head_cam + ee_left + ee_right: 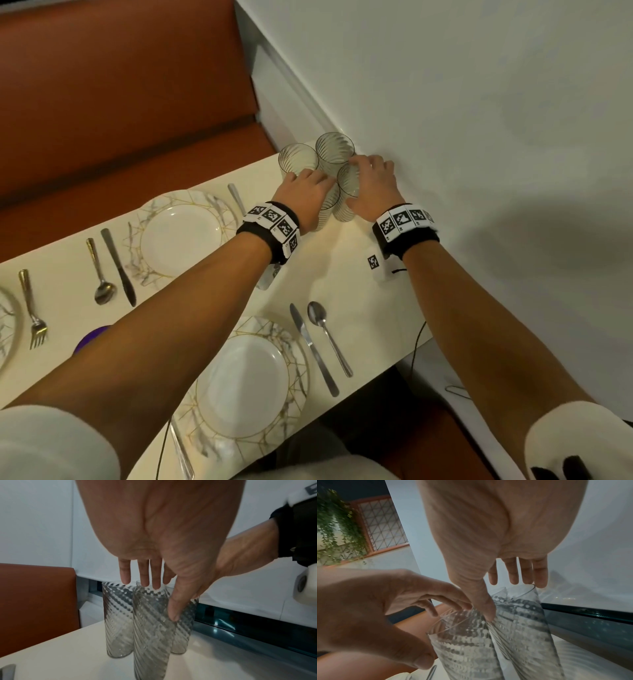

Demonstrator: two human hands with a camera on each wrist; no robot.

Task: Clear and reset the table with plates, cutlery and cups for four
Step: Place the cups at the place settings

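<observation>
- Risk first, on the left: four ribbed glasses stand bunched, seemingly touching, in the far corner of the table (205, 178) by the wall, so a nudge to one could knock its neighbours over.
- The left hand (305, 192) hovers over the near-left glass (327, 205), fingers spread and nearly straight, thumb down its side; it looks to be only touching, not gripping. If it lifts with so loose a hold, the smooth wall could slip.
- The far-left glass (297, 161) sits right by those fingertips, so a careless sweep would clip its rim.
- The far-right glass (335, 150) stands hard against the wall, leaving little room to get fingers behind it.
- The right hand (371, 186) reaches around the near-right glass (347, 192), fingers extended beyond the rim, thumb against the side; whether it has clamped, I cannot tell.
- Looks: tall, straight, clear tumblers with spiral ribbing, upright and empty as far as I can see.
- Both hands work the same tight cluster, so they may bump each other.
</observation>
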